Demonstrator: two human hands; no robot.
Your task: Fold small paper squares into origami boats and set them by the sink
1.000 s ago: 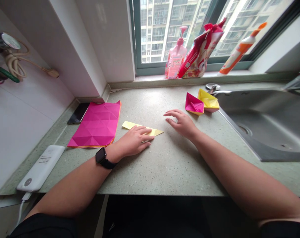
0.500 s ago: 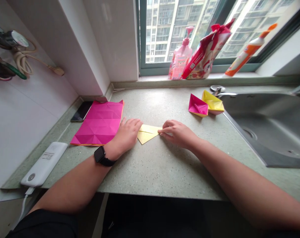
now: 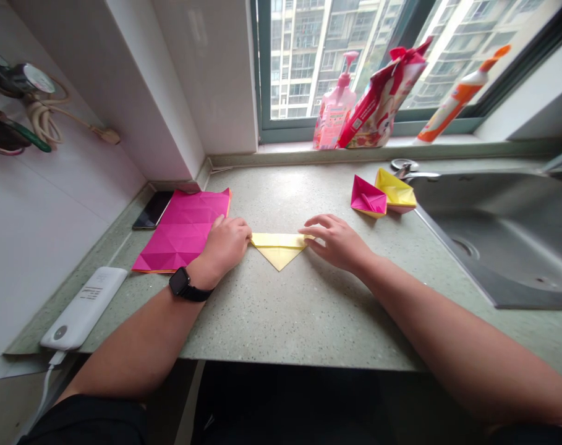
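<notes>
Your left grip (image 3: pixel 225 244), loosely curled and holding nothing, rests against the left corner of a folded yellow paper triangle (image 3: pixel 279 249); your right grip (image 3: pixel 336 242), fingers spread wide, touches its right corner. The triangle lies point toward you on a speckled stone surface (image 3: pixel 281 321), between a creased pink paper sheet (image 3: pixel 181 232) and 2 origami boats, 1 pink (image 3: pixel 368 196), 1 yellow (image 3: pixel 395 190).

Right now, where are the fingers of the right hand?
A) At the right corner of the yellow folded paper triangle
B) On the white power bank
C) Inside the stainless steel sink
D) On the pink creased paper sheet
A. The right hand reaches left across the speckled counter, its fingers at the right corner of the yellow folded paper triangle.
</notes>
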